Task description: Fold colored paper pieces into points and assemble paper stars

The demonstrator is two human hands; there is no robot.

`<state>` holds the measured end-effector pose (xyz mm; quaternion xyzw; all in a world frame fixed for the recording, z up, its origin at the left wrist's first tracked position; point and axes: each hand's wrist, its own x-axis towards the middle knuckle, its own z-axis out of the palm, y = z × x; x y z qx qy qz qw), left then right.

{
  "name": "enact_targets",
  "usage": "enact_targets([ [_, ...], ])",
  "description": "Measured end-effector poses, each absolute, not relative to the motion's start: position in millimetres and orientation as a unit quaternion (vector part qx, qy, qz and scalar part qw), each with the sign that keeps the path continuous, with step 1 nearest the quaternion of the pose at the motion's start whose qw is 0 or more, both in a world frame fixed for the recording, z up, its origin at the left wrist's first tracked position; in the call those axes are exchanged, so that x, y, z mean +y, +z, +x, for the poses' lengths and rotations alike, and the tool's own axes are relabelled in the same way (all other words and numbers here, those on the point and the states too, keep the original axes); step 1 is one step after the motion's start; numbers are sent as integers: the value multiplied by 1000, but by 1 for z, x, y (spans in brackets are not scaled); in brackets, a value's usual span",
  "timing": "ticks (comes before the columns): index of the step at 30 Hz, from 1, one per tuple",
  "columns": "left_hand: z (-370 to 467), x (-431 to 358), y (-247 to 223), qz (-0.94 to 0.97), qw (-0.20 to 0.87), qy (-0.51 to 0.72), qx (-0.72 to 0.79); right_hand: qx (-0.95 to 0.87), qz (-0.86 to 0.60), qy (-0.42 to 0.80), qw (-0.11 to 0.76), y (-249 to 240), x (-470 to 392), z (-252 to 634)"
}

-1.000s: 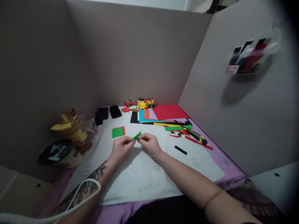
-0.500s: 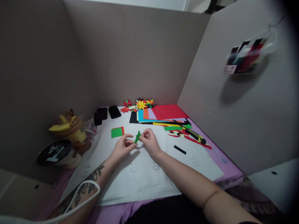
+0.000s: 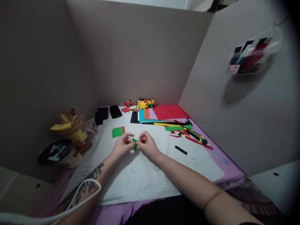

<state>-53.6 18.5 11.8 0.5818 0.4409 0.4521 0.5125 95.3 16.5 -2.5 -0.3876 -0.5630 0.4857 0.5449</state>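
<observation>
A small folded green paper piece is pinched between both hands above the white mat. My left hand grips it from the left with thumb and fingertips. From the right, my right hand holds it by the fingertips, which cover part of it. Just behind my left hand lies a stack of square papers, green on top with red and yellow edges showing. To the right of my right hand is a black strip.
Folded paper stars and coloured sheets lie at the back. A yellow-black cutter rests on scraps at right. Two dark flat objects lie back left, near pots. Grey panels enclose the table; a white cable crosses my left forearm.
The green piece has moved slightly left and down and is turned differently. My right hand has shifted left, closer to my left hand.
</observation>
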Motion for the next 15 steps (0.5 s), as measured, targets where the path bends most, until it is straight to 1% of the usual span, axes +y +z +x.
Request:
enact_targets([
  [7,-53,15,12,593,526,426,436,-527,-377,528,549,-3,16,95],
  [11,-53,15,14,564,526,458,442,-528,-366,529,554,-2,18,96],
  [15,-55,18,13,521,521,512,442,-535,-368,534,542,-2,18,96],
])
